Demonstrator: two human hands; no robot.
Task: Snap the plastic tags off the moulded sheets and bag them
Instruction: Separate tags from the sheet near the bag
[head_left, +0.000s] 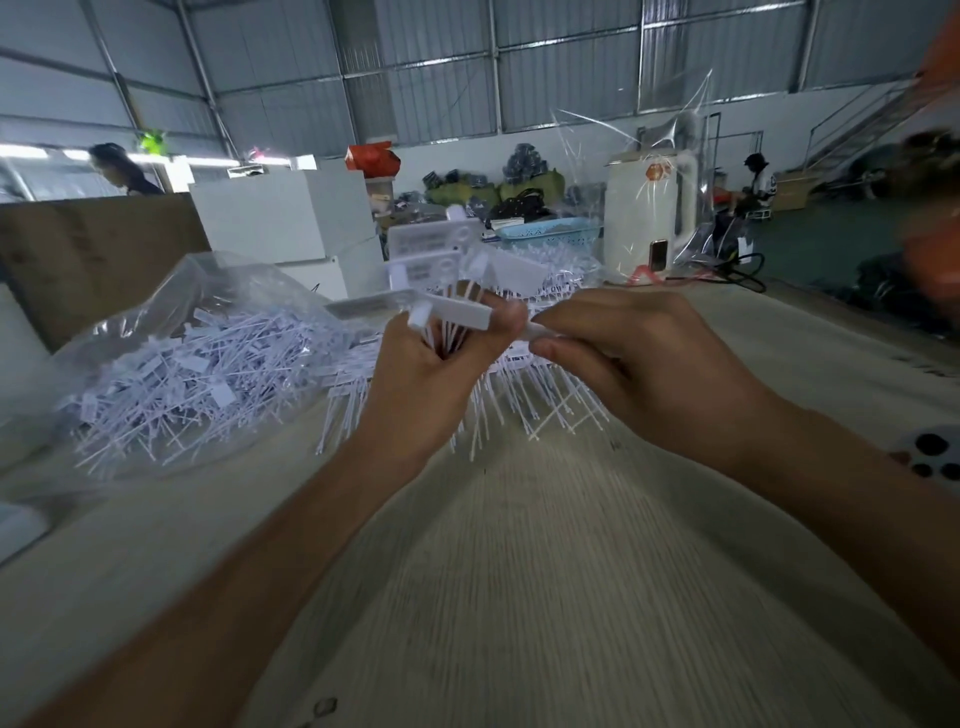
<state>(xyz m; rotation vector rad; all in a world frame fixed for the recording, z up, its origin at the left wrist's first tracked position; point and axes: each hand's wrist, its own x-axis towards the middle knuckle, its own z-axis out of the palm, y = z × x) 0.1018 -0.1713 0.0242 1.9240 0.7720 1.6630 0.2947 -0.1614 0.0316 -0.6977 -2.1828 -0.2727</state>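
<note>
I clutch a bundle of white plastic tags (451, 312) in my left hand (421, 384), braced so my right hand (631, 364) can pinch one off; the clear plastic bag (171, 358) waits open at the table's (519, 571) left edge.

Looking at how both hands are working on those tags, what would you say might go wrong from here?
1. The left hand grips a thick bunch of tags; some may slip onto the table instead of the bag.
2. The right hand pinches a thin strip, which may snap unevenly.
3. The bag's mouth lies low, so loose tags might spill out.
</note>
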